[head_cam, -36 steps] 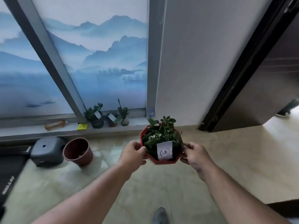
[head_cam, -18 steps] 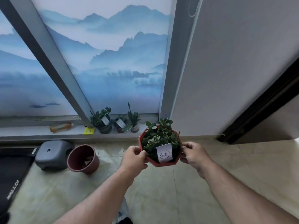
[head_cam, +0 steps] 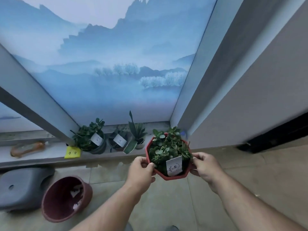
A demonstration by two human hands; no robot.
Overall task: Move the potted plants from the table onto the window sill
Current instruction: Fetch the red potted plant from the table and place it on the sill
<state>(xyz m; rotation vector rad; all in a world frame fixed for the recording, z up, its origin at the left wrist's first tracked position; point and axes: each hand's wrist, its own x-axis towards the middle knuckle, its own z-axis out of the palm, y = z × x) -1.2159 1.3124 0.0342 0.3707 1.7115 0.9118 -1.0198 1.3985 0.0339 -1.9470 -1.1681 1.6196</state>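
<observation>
Two hands on one pot: left hand (head_cam: 141,170) and right hand (head_cam: 205,165) curled closed on opposite sides of the red octagonal pot (head_cam: 168,161), thumbs over the rim, fingers presumably beneath though hidden. Held in the air above the tiled floor (head_cam: 166,205), just short of the window sill (head_cam: 50,154) and near its right end.

Likely light to moderate in weight: thin plastic wall, soil and a dense succulent (head_cam: 168,147). Stiff rim, flat facets, so little risk of slipping under a two-sided pinch. Fragile on top, with fleshy leaves that snap easily; best gripped at the rim and wall, never by the foliage. Loose soil liable to spill if tipped.

Upright, mouth facing the camera, vertical axis tilted slightly if at all. White label (head_cam: 174,165) stuck in the soil on the near side, facing the wearer.

Three pots already on the sill: dark pot (head_cam: 98,145) at the left, small brown pot (head_cam: 117,144) in the middle, small pale pot with long leaves (head_cam: 139,142) at the right. Free patch of sill right of these, just behind the carried pot, apparently the spot to set down. Large empty maroon pot (head_cam: 66,199) on the floor, well to the left.
</observation>
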